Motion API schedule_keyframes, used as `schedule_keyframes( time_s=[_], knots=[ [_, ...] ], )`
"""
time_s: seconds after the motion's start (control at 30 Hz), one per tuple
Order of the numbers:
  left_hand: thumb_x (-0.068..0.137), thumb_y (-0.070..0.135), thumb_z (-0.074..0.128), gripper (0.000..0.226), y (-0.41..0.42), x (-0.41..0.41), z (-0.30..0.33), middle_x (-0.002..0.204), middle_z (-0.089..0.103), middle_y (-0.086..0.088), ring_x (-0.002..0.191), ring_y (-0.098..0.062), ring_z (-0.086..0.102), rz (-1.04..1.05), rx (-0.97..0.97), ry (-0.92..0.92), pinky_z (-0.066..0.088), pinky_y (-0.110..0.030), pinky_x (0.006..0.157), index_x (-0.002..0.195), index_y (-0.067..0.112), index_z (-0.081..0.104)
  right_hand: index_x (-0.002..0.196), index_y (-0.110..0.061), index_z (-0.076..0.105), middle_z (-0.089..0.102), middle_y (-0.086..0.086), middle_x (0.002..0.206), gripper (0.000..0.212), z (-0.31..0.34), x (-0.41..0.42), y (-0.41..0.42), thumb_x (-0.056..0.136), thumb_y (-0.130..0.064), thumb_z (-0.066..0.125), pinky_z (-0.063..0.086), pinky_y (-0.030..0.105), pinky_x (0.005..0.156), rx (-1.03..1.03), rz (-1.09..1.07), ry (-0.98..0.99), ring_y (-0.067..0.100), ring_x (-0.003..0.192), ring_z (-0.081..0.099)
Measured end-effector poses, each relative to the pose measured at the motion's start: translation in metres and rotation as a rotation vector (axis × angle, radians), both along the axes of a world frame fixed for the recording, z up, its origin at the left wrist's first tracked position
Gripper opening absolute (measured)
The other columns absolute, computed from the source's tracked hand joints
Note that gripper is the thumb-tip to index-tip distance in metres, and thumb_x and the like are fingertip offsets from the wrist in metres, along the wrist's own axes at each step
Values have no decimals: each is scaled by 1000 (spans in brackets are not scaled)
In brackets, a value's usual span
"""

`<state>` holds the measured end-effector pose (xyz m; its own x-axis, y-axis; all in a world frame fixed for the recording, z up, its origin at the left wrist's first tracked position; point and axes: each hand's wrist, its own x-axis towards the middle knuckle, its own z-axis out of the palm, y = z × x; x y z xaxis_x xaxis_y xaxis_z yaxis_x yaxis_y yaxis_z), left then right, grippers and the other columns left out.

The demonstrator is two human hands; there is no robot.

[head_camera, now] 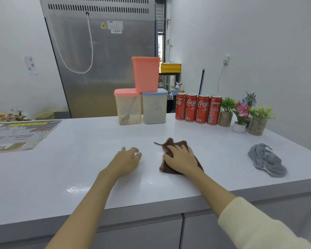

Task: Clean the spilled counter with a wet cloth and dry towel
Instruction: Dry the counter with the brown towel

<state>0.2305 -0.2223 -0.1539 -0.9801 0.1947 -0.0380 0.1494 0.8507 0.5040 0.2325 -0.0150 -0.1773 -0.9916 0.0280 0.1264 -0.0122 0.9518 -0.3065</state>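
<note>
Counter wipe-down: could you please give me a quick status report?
Right hand pressing brown cloth flat on counter. Left hand resting beside it, holding nothing. Grey cloth lying untouched, far right. Nothing in the way.

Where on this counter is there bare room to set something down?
Bare counter lies between the printed mat and the left hand, and between the brown cloth under the right hand and the grey towel. The back edge is crowded: containers, cans, potted plants.
</note>
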Motion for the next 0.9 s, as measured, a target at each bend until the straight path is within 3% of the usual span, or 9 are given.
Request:
schedule_keyframes(
  time_s=[0.17,0.27,0.37,0.5,0.6,0.7,0.77,0.83,0.9],
  knots=[
    [100,39,28,43,19,4,-3,146,34,-15,140,-29,23,-55,-35,-11,27,-41,111,140,25,38,142,-33,33,33,-9,151,51,0,8,3,93,-46,33,0,47,118,-32,55,-23,17,143,18],
    [100,40,28,43,23,3,0,147,32,-15,141,-29,21,-57,-25,-1,26,-42,112,140,25,39,142,-30,34,32,-6,152,52,3,2,2,92,-47,31,2,49,117,-47,-41,-23,23,144,15],
    [100,38,29,43,30,3,3,144,34,-14,138,-30,27,-56,-36,11,28,-41,109,140,24,38,138,-26,39,37,-3,148,54,2,3,-13,89,-48,36,4,45,118,-71,19,2,21,142,18],
    [102,23,28,39,57,11,12,134,44,-15,127,-29,36,-139,-24,89,31,-37,105,138,14,39,136,-31,41,37,-10,148,46,1,5,-9,93,-44,32,-1,46,118,-148,38,-18,19,144,14],
    [98,10,26,43,75,14,14,140,42,-15,140,-31,21,-200,10,112,24,-41,113,140,11,37,131,-32,46,38,-11,147,42,5,1,-8,95,-41,26,1,46,117,-219,-13,-18,23,145,11],
    [94,2,26,50,85,11,17,150,33,-11,147,-27,6,-217,-17,123,14,-39,118,143,10,31,114,-30,55,50,-6,135,37,11,-6,-2,94,-34,24,2,46,117,-310,37,-121,23,140,23],
    [91,0,28,52,90,5,19,148,35,-11,145,-28,12,-184,-52,143,18,-39,117,142,12,33,107,-37,56,60,-5,122,36,20,-7,14,91,-36,24,11,44,117,-582,33,-159,20,129,40],
    [91,5,30,43,97,-1,18,136,43,-14,135,-33,31,-166,-56,153,31,-41,110,132,11,41,118,-37,54,64,-1,117,36,32,-13,31,95,-35,26,27,40,111,-803,-62,-7,21,119,50],
    [98,20,31,36,108,-6,11,134,42,-14,129,-33,37,-197,-92,118,33,-43,107,130,8,42,131,-28,47,60,6,123,38,43,-21,44,99,-25,27,31,39,108,-768,-155,157,26,120,48]
  ],
)
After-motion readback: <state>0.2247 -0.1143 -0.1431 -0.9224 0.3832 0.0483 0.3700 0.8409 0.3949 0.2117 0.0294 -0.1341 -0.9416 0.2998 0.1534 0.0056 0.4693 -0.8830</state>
